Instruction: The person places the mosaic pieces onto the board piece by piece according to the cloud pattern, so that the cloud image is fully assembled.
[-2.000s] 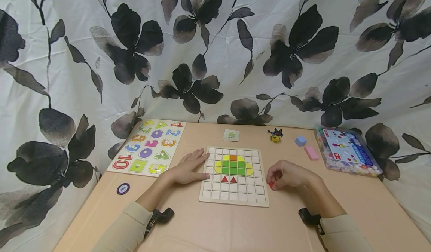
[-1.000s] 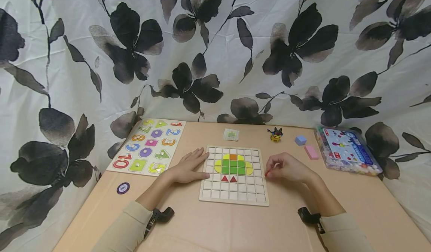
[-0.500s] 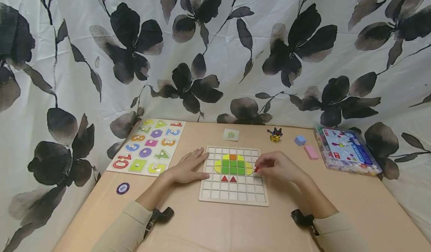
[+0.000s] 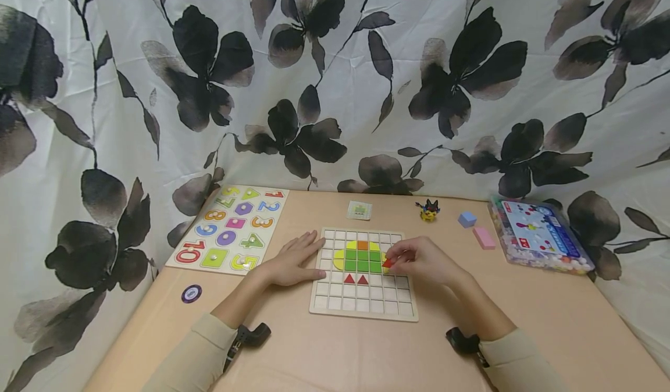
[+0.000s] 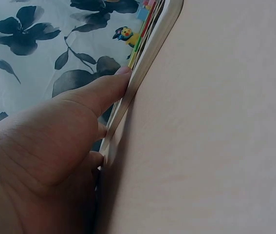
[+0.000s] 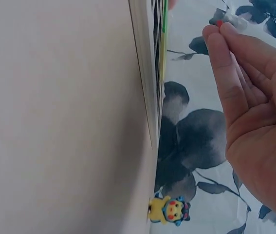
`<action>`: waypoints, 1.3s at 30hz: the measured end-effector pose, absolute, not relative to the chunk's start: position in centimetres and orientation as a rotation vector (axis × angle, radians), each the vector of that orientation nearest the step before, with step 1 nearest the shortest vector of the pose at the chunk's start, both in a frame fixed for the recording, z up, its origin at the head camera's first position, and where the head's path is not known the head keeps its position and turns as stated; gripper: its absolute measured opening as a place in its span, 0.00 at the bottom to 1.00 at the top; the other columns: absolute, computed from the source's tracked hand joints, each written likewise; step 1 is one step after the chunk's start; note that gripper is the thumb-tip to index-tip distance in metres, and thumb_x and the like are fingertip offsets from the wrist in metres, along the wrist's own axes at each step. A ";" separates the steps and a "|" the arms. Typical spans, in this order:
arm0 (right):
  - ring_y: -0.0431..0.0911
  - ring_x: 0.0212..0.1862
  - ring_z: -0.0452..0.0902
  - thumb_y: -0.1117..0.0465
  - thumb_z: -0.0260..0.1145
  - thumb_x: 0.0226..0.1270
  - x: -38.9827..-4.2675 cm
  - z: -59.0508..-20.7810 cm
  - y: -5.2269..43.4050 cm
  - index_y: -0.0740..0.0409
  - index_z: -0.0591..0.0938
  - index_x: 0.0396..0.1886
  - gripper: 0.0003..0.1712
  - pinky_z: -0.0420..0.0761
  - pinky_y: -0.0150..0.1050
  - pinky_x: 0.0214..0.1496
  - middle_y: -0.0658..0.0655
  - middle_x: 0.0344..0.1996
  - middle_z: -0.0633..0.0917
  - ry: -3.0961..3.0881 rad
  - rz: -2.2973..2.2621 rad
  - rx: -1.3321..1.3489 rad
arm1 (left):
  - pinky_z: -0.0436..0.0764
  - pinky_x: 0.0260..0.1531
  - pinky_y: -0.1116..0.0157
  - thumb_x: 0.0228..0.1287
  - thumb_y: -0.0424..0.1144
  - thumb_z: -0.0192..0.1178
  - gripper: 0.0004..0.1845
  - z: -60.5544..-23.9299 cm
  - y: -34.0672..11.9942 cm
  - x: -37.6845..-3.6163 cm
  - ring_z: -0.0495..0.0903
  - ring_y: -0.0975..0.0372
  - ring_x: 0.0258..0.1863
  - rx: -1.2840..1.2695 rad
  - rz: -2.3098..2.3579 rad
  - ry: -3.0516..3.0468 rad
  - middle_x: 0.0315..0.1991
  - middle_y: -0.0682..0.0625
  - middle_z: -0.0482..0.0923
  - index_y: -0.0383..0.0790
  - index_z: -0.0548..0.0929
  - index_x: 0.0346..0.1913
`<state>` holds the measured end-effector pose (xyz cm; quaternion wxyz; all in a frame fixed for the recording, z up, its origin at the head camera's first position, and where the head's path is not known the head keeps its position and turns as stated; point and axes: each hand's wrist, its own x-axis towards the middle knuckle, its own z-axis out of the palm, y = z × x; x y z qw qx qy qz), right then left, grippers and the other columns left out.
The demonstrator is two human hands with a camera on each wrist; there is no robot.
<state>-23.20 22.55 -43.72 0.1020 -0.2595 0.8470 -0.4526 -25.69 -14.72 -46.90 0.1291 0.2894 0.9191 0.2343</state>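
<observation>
Our right hand [image 4: 423, 260] pinches a small red triangular tile [image 4: 387, 263] above the square wooden grid board [image 4: 361, 307]; our left hand [image 4: 293, 259], fingers straight together, presses its left edge.

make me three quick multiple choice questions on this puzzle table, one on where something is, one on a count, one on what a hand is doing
1. Where is the number puzzle?
A. left of the grid board
B. right of it
C. on top of it

2. How many red triangles lie in the board's cells?
A. none
B. two
C. five

3. What is the right hand doing?
A. lying flat on the table
B. pinching a red piece over the board
C. holding the pink block

Answers: 1 A, it lies beyond the left hand; 2 B, a pair under the green squares; 3 B, fingertips grip it above the board.
</observation>
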 end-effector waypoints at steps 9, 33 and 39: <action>0.43 0.36 0.82 0.64 0.77 0.64 -23.2 -43.9 21.4 0.57 0.89 0.47 0.12 0.84 0.30 0.40 0.48 0.36 0.89 2.522 -1.239 -0.772 | 0.40 0.83 0.42 0.70 0.65 0.60 0.49 -46.9 -14.8 -25.7 0.38 0.45 0.85 0.844 0.697 2.675 0.86 0.38 0.41 0.44 0.56 0.84; 0.39 0.33 0.76 0.63 0.77 0.65 -22.9 -44.6 19.4 0.53 0.91 0.43 0.08 0.77 0.30 0.33 0.44 0.26 0.82 2.530 -1.037 -0.866 | 0.40 0.83 0.43 0.70 0.64 0.61 0.49 -46.9 -14.8 -25.6 0.38 0.45 0.86 0.843 0.701 2.675 0.86 0.39 0.41 0.44 0.56 0.84; 0.38 0.31 0.75 0.64 0.77 0.64 -22.6 -44.8 19.3 0.53 0.90 0.43 0.08 0.76 0.29 0.32 0.44 0.26 0.81 2.537 -0.981 -0.862 | 0.40 0.83 0.42 0.70 0.64 0.61 0.49 -47.0 -14.8 -25.6 0.38 0.45 0.86 0.842 0.699 2.677 0.86 0.39 0.41 0.44 0.56 0.84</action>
